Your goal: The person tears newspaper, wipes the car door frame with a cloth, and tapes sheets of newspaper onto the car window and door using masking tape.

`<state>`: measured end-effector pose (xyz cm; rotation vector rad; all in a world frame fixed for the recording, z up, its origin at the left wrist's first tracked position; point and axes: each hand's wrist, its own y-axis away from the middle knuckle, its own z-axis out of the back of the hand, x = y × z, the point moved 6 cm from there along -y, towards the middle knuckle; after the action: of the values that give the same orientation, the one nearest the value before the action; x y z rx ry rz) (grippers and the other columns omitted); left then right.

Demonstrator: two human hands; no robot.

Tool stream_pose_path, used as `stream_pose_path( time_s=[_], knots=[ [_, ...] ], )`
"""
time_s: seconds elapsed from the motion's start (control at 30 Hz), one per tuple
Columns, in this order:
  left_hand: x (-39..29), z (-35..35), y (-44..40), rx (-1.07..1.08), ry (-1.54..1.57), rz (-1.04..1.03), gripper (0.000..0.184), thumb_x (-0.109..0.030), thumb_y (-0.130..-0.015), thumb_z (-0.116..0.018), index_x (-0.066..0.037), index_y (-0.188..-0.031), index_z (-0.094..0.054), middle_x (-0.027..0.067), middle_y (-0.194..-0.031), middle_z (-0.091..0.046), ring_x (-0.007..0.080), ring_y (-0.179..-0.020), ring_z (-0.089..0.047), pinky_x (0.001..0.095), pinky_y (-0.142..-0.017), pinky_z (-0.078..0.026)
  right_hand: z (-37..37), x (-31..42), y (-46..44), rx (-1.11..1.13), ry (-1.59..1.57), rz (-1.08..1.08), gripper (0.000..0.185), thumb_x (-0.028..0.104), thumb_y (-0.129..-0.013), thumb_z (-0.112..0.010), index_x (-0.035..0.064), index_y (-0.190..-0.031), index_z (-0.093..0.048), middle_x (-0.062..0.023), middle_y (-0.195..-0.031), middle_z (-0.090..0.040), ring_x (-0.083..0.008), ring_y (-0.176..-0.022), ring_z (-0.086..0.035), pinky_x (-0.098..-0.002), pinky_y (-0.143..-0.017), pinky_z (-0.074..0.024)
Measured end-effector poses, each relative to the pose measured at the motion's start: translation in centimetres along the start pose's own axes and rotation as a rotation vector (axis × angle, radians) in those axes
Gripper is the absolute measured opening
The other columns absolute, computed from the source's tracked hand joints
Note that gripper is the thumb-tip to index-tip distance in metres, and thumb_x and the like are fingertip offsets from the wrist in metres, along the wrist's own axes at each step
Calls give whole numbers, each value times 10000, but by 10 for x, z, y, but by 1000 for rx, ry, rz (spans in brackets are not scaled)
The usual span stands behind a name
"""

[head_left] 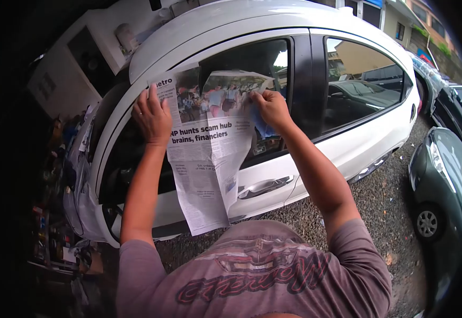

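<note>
A creased newspaper sheet point(199, 138) hangs against the front side window point(273, 63) of a white car. Its lower part drops over the door, left of the door handle point(265, 187). My left hand point(153, 116) lies on the upper left edge of the paper, fingers spread and pointing up. At the upper right corner, my right hand point(271, 109) pinches the paper between thumb and fingers. The sheet's top edge is uneven, with dark glass showing behind it. Part of the window is hidden behind the paper.
The white car's rear door point(358, 140) extends to the right. A dark green car point(443, 180) is parked on the gravel point(369, 196) at the right. Cluttered boxes and items point(56, 233) stand at the left, near a white wall with a doorway point(90, 58).
</note>
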<state>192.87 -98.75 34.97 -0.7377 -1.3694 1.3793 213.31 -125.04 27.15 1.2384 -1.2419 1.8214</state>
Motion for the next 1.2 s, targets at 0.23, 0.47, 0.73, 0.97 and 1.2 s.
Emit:
stream_pose_path(
  time_s=[0.23,0.47,0.73,0.97,1.2],
  knots=[
    [-60,-51,90,417,119,-37,819,-477,-1009,-651,-115,-1684,-363,204,-1600,-441,438,-1640,-202,698,-1281,-78,-2,4,-19,11,369,16,291,298,-1023,-657,69,-1105,-817,-204,-1000,-790,-376,-966,-771,-420,-873,-579],
    [-58,-58,86,454,114,-10,900,-648,-985,-607,-152,-1692,-354,193,-1625,-414,434,-1636,-198,738,-1255,-67,27,-16,-20,-16,270,-62,304,276,-1047,-670,20,-1122,-817,-127,-884,-803,-165,-799,-738,-340,-778,-567],
    [-44,-64,85,377,153,-7,1033,-814,-927,-572,-206,-1718,-302,149,-1646,-401,401,-1652,-153,761,-1244,-32,36,-46,-2,-21,60,-146,305,268,-1000,-760,-25,-1074,-799,-98,-871,-783,-131,-764,-705,-320,-741,-565],
    [-32,-61,79,400,157,-121,1274,-915,-705,-710,-281,-1727,-287,224,-1675,-367,420,-1654,-147,744,-1252,-41,31,-57,9,36,116,-169,229,201,-946,-801,-10,-1035,-808,-64,-891,-787,-114,-773,-718,-295,-716,-572],
    [-29,-56,78,273,148,-190,1162,-906,-723,-705,-280,-1663,-431,172,-1529,-473,375,-1571,-310,692,-1255,-145,36,-54,19,88,-25,-96,314,126,-946,-796,-15,-1219,-729,-96,-1003,-780,-157,-839,-736,-321,-774,-606]
  ],
)
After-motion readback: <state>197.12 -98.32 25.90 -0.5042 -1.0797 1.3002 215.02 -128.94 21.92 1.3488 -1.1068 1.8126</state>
